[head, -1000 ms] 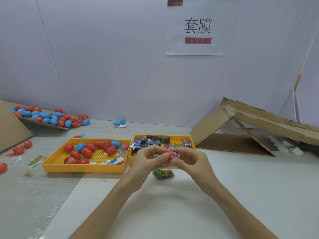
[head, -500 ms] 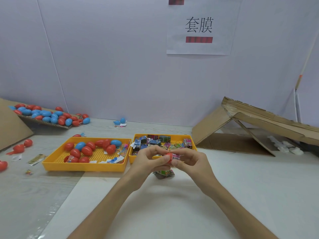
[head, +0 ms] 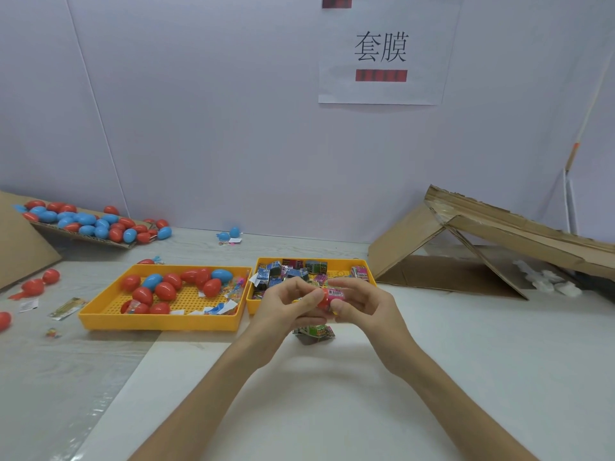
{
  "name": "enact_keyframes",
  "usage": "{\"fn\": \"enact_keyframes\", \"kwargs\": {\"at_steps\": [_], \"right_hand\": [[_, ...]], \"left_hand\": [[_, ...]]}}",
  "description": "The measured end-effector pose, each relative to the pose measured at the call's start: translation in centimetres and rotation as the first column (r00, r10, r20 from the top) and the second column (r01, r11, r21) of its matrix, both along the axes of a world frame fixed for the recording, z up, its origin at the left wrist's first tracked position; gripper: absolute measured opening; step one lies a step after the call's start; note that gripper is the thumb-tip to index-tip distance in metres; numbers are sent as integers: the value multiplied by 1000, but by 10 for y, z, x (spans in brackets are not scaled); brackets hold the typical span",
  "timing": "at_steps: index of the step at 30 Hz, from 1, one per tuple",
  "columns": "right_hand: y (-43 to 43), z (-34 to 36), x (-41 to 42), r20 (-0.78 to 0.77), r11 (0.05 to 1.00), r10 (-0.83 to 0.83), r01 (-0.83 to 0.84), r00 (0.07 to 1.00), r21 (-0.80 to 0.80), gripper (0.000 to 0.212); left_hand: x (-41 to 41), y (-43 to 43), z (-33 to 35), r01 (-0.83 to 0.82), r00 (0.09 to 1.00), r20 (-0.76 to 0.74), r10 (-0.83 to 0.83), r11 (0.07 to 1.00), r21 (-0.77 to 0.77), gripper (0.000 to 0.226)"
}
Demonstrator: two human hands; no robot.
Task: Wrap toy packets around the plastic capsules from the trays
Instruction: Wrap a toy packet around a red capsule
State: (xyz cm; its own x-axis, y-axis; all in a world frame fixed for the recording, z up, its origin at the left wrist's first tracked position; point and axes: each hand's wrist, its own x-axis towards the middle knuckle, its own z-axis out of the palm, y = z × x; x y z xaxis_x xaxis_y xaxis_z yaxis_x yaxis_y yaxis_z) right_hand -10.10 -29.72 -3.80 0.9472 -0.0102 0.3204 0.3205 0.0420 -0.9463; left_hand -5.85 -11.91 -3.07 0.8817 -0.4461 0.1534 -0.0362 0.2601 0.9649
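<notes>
left hand (head: 283, 311) pinched red capsule (head: 322, 300) to steady it | right hand (head: 366, 311) gripped pink toy packet (head: 336, 293), probably sliding it on

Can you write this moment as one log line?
step: wrapping | left hand: holds red capsule | right hand: pinches packet round capsule

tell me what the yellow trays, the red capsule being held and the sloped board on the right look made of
Yellow trays: probably moulded plastic, going by the uniform colour, perforated grid floor and slight sheen.
Red capsule: seemingly hard plastic, with a smooth, shiny shell.
Sloped board: corrugated cardboard, matte brown, with ragged layered edges.
</notes>
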Motion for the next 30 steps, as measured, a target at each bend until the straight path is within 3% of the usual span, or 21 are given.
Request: {"fn": "enact_keyframes", "kwargs": {"at_steps": [8,30], "right_hand": [[-2,-2,2,-21,1000,19,-18,1000,24,26],[2,-4,-1,39,986,-39,45,998,-163,33]], "left_hand": [[0,0,1,4,1000,10,-4,1000,-21,30],[-1,0,-3,2,1000,4,-2,999,45,27]]}}
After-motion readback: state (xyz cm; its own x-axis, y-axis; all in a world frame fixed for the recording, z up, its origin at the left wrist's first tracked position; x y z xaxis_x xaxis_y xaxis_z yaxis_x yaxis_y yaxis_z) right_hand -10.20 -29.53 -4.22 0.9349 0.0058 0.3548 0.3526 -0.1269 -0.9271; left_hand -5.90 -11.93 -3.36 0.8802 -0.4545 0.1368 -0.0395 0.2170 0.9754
